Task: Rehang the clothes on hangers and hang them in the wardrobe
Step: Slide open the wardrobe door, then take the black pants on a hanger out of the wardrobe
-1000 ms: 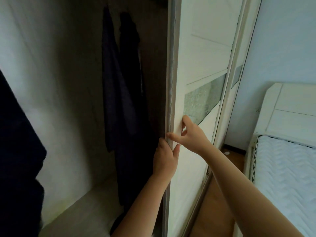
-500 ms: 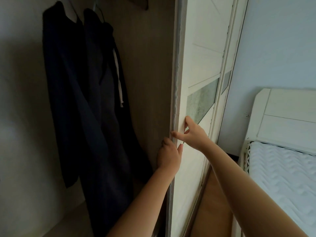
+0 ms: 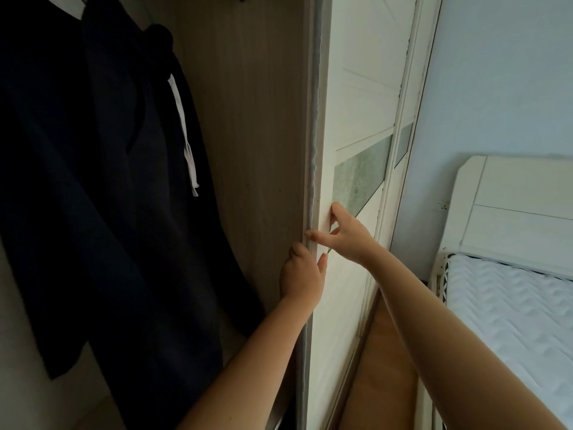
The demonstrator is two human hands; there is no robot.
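Dark clothes hang inside the open wardrobe on the left; one garment has a white drawstring. The white sliding door stands just right of the opening, its edge running down the middle of the view. My left hand is wrapped around that door edge, fingers behind it and thumb on the front. Just above, my right hand presses on the door's front face with thumb at the edge and fingers spread. Neither hand holds a garment or a hanger.
The wardrobe's wooden inner side panel is behind the door edge. A second sliding door lies further right. A white bed with a headboard stands at the right, with wooden floor between it and the wardrobe.
The view has swung left and closer, so the hanging clothes fill more of the left side. Both hands have kept their hold on the door edge.
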